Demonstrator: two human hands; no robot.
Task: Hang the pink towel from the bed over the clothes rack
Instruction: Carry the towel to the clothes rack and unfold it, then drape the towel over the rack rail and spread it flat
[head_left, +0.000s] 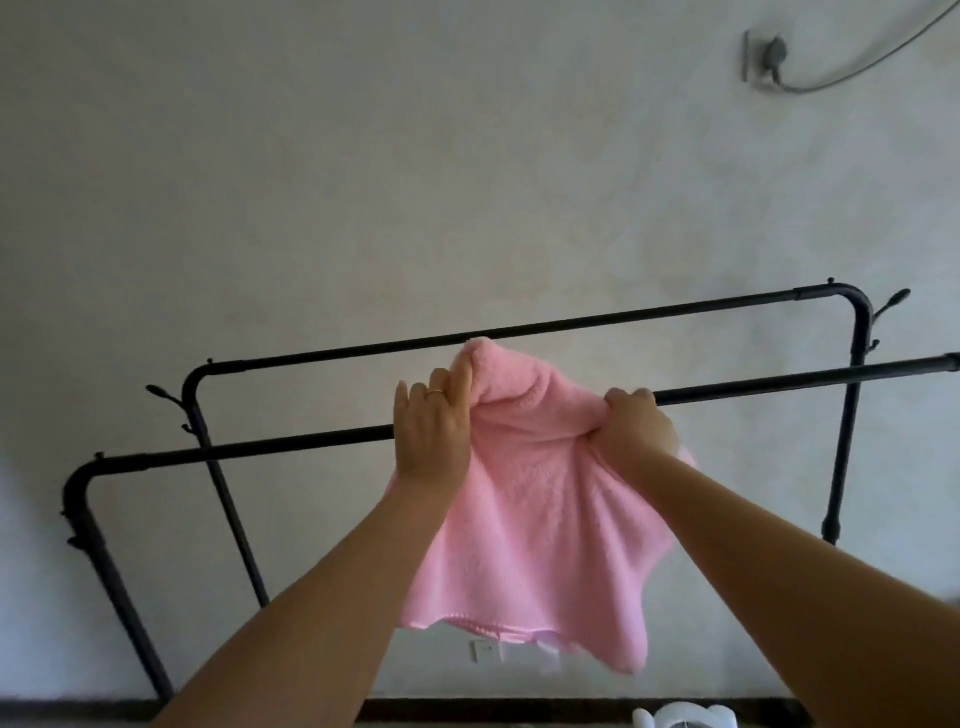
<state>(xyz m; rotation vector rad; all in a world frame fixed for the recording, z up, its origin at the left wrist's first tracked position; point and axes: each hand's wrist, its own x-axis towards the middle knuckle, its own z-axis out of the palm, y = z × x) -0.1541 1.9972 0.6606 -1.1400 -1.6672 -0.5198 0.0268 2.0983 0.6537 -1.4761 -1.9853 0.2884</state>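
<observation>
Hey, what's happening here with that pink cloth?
A person is hanging a pink towel on a black clothes rack that stands against a pale wall. Both hands hold it up at the nearer bar: the left hand pinches one top part, the right hand bunches another in its grip. Most of the towel dangles on the person's side, so it is not yet draped evenly.

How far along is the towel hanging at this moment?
Done: the pink towel is off the bed and up at the rack's near bar. In hand: left hand and right hand grip its top edge. Left: draping it over and letting go.
</observation>
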